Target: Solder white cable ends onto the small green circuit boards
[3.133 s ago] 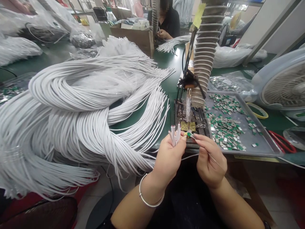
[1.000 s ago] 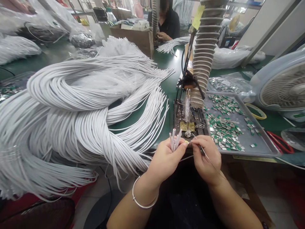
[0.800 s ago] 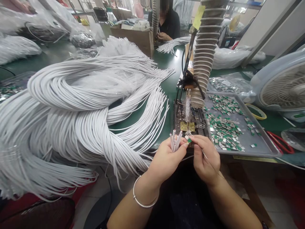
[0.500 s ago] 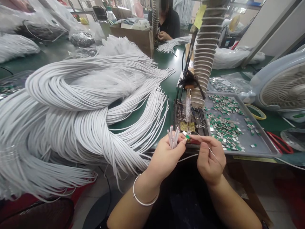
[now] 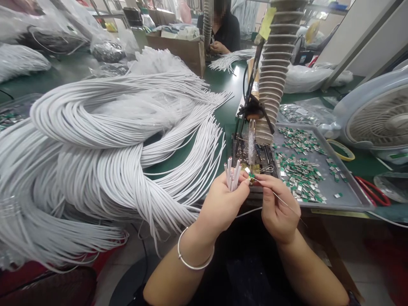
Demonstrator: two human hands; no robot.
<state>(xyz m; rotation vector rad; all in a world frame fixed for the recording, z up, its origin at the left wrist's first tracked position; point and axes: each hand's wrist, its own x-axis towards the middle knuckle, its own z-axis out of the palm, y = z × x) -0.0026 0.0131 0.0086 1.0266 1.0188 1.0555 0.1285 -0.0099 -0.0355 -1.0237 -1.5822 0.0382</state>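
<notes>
My left hand [image 5: 223, 204] grips several white cable ends [image 5: 230, 173], which stand upright above my fingers. A small green-and-silver tab [image 5: 250, 174] sits just beyond my left fingertips, close to my right fingertips. I cannot tell which hand holds it. My right hand [image 5: 279, 208] is shut on a thin metal wire [image 5: 285, 202], probably solder, whose tip reaches towards the tab. Behind the tab, a soldering iron [image 5: 251, 142] stands clamped upright in a holder.
A large bundle of white cables [image 5: 95, 161] fills the left. To the right lies a metal tray [image 5: 346, 187] of green-and-silver tabs. A ribbed hose [image 5: 274, 72], fan [image 5: 379, 119] and red-handled tool [image 5: 372, 192] stand nearby. A co-worker's hands [image 5: 216, 49] work beyond a cardboard box [image 5: 175, 53].
Both hands have risen slightly, carrying the cable ends and green tab higher against the bench. The right hand has shifted its grip on the wire, and the wire tip stays near the tab.
</notes>
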